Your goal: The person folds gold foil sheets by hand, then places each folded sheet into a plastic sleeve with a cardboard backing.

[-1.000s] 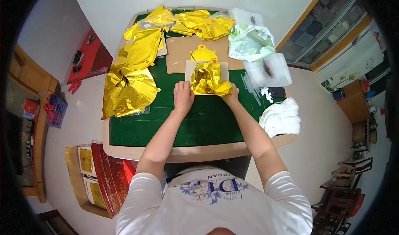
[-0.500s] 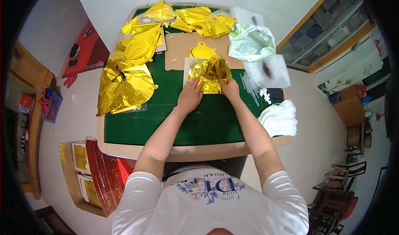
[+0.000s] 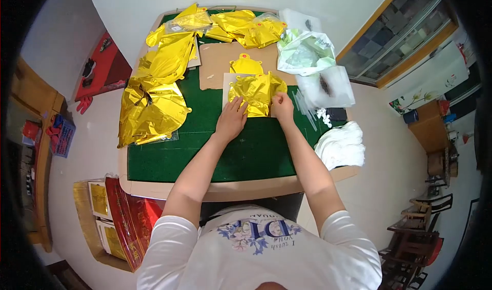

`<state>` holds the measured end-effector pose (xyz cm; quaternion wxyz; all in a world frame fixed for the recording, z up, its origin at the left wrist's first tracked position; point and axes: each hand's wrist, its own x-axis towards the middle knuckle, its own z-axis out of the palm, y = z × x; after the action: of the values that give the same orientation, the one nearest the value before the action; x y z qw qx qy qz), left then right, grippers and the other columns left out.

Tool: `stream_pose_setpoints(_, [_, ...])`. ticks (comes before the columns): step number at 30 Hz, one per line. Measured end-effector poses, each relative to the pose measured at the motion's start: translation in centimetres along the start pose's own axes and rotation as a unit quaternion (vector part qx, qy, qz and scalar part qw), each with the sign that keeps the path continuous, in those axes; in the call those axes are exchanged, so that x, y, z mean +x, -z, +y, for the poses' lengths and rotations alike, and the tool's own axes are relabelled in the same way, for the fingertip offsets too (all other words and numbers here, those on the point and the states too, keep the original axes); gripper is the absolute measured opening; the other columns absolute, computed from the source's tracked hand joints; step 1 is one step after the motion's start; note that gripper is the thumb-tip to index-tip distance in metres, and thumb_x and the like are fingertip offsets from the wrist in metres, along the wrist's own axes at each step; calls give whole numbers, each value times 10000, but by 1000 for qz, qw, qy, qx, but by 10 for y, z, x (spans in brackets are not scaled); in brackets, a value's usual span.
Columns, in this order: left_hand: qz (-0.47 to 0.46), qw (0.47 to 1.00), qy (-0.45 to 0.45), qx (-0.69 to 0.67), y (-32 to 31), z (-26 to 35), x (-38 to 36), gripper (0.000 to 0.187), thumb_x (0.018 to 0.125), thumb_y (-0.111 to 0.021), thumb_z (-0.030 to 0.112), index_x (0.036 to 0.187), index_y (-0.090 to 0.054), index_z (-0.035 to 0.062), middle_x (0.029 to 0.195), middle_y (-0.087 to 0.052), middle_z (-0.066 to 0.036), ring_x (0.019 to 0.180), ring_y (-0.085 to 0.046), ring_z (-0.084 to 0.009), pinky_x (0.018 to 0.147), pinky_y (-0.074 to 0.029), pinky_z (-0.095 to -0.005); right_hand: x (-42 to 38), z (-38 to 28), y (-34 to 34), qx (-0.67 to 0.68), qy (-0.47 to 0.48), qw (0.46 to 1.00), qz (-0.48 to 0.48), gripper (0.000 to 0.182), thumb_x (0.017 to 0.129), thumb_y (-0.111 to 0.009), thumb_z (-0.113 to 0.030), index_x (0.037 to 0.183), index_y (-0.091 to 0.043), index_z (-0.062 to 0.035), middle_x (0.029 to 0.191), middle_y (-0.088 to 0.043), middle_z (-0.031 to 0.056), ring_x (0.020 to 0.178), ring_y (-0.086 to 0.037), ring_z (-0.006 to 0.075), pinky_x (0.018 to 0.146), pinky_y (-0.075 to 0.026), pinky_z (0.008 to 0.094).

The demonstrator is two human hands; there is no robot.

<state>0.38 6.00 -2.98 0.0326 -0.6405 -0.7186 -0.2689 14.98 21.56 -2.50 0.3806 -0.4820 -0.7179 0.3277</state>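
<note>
A shiny gold foil balloon [image 3: 252, 91] lies flat and creased on a pale card sheet [image 3: 225, 89] near the table's middle. My left hand [image 3: 233, 119] rests on its lower left part, fingers stretched out and touching the foil. At the lower right edge, my right hand [image 3: 283, 108] is closed in a pinch on the foil; its fingertips are partly hidden. Just beyond the sheet, another gold foil piece [image 3: 246, 65] with a red dot at its top lies on a brown cardboard sheet [image 3: 215, 67].
Gold foil pieces [image 3: 156, 108] pile along the left and back of the green table [image 3: 205, 169]. To the right are a plastic bag [image 3: 306, 54], clear strips [image 3: 306, 108], a black item [image 3: 336, 114] and a white thread bundle [image 3: 341, 145]. A carton [image 3: 84, 208] stands on the floor at left.
The raised, folded right part of the foil has come down and now spreads flatter to the right. My right hand stays near that edge, while the left stays on the foil.
</note>
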Motion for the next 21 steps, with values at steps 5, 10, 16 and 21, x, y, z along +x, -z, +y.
stream_pose_setpoints(5, [6,1000,0,-13,1,2,0,384,928,-544,203,1287,-526,69,1393,-461,-158,1324,-400,-323,1101,-313,-449,19,10,-21,-60,-39,996,-54,298,833,-650,-174,1065,-653,14,818,-683,108,713,-658,206,648,-516,324])
stream_pose_setpoints(10, [16,1000,-5,-19,1,2,0,384,919,-555,197,1279,-532,64,1377,-474,-161,1309,-416,-330,1088,-327,-451,33,9,-32,159,-197,958,-134,273,844,-655,-180,993,-647,49,766,-659,64,632,-619,151,558,-494,296])
stream_pose_setpoints(16, [20,999,-3,-25,1,2,1,382,916,-561,199,1273,-537,68,1366,-483,-161,1299,-427,-335,1084,-333,-455,33,-23,-27,-10,-149,976,-157,315,820,-705,-231,949,-653,52,812,-677,96,691,-647,178,625,-522,314])
stream_pose_setpoints(21, [14,1000,4,-27,1,2,0,381,920,-556,207,1276,-535,72,1365,-482,-160,1303,-424,-329,1094,-324,-454,36,-27,-18,-82,-112,989,-56,376,804,-710,-281,1000,-655,35,964,-697,169,875,-685,261,774,-531,345])
